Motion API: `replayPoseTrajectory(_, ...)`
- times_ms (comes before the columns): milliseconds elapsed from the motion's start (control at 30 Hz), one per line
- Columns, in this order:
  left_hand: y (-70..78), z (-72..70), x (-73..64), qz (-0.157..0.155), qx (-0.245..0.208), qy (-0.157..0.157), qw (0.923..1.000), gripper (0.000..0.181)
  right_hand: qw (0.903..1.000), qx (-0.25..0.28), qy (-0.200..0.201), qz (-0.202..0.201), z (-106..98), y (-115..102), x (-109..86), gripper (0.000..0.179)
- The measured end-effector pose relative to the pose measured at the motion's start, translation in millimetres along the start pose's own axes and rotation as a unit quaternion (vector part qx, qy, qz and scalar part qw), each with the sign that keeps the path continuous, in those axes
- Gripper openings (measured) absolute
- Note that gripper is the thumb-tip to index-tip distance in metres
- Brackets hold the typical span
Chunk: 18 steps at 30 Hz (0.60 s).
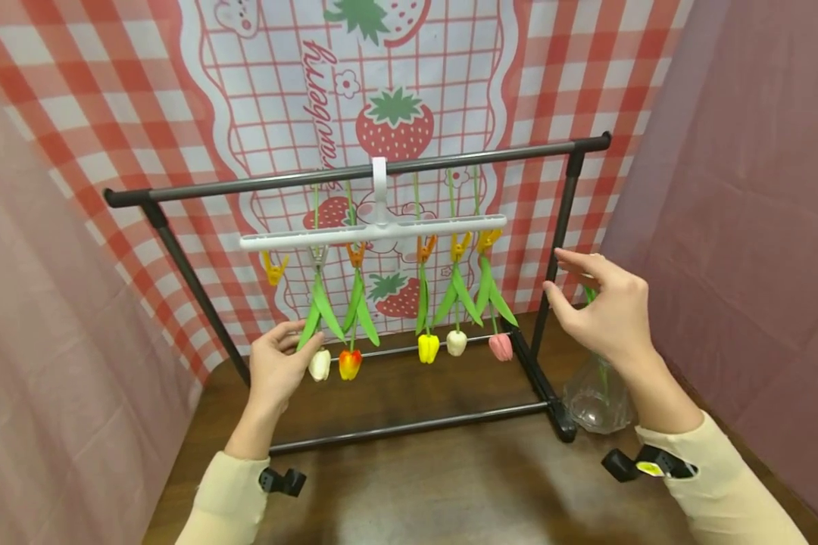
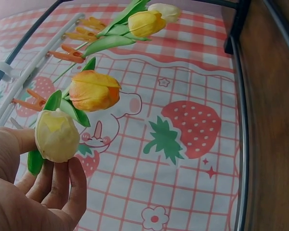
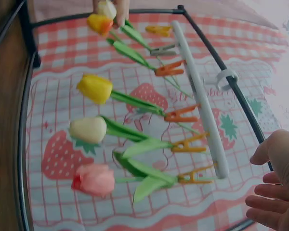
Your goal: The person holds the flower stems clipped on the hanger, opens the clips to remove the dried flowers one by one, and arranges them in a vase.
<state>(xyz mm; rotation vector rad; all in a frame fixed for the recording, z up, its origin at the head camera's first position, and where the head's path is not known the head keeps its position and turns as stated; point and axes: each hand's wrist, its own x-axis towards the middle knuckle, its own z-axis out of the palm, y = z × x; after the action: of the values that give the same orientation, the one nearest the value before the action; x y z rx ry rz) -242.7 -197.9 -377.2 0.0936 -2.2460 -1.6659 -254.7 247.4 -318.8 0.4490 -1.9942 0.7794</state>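
Note:
A white hanger (image 1: 375, 231) hangs from the rack's top bar (image 1: 450, 161), with several artificial tulips clipped upside down by their stems. At its left part my left hand (image 1: 276, 363) pinches the white tulip (image 1: 320, 365) by its stem and leaf, just above the bloom. Beside that hangs an orange-red tulip (image 1: 350, 365); farther right are a yellow tulip (image 1: 428, 349), another white tulip (image 1: 457, 343) and a pink tulip (image 1: 501, 347). My right hand (image 1: 607, 310) is raised by the rack's right post, thumb and fingers apart, holding nothing.
An unused yellow clip (image 1: 274, 269) hangs at the hanger's left end. On the wooden table (image 1: 409, 492), right of the rack's foot (image 1: 562, 420), stands a clear glass vase (image 1: 593, 397) with a green stem, partly hidden by my right arm. A strawberry-print cloth (image 1: 545, 68) hangs behind.

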Motion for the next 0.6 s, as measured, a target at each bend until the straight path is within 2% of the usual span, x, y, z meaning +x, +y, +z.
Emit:
replayPoseTrajectory(200, 0.3, 3.3, -0.2, 0.005, 0.001, -0.001, 1.0, 0.03, 0.9977, 0.063, -0.015, 0.019, 15.4, -7.5, 3.3, 0.038)
replayPoseTrajectory(367, 1.9, 4.5, -0.9, 0.005, 0.003, 0.003, 1.0, 0.031, 0.9928, 0.11, -0.042, 0.022, 35.0, -23.6, 1.6, 0.037)
replayPoseTrajectory(467, 2.6, 5.0, -1.7, 0.006, -0.004, 0.005, 1.0, 0.031, 0.9858, 0.153, -0.059, 0.034, 52.9, -36.4, -4.1, 0.035)
replayPoseTrajectory(600, 2.7, 7.4, -2.2, 0.003, -0.014, 0.005, 0.9999, 0.03, 0.9714, 0.214, -0.089, 0.05, 80.0, -54.4, -14.9, 0.033)
